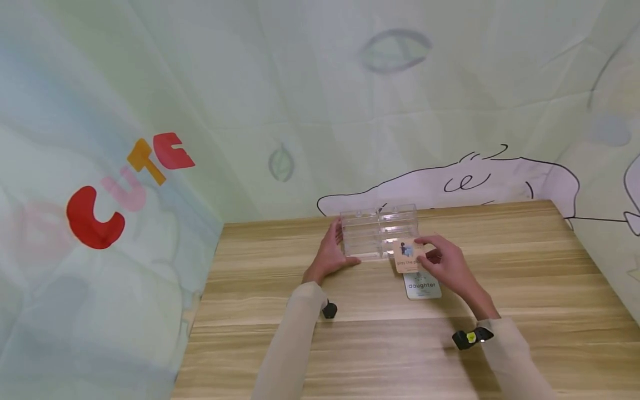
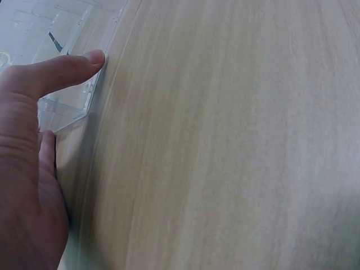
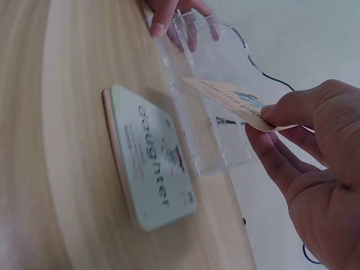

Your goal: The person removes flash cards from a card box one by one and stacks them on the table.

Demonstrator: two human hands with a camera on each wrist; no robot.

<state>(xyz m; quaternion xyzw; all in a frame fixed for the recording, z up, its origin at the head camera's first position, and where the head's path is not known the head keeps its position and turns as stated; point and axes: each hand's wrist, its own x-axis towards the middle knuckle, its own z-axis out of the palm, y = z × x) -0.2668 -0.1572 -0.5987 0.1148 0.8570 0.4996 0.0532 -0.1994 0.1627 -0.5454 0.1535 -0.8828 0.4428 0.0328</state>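
Note:
A clear plastic card rack [image 1: 361, 236] with tiered compartments stands at the table's back edge. My left hand [image 1: 330, 254] holds its left end, the thumb along the front edge and the fingers at the side; the left wrist view shows the thumb against the clear rack [image 2: 73, 104]. My right hand [image 1: 446, 262] pinches a peach flash card [image 1: 404, 256] with a small picture and printed words, raised in front of the rack's right half. Below that card, a stack of pale flash cards [image 3: 152, 163] lies on the table, the top one reading "daughter".
The wood-grain table [image 1: 380, 344] ends at a fabric backdrop [image 1: 310, 83] with printed drawings, close behind the rack. Another printed cloth with red, pink and orange letters [image 1: 95, 219] hangs on the left.

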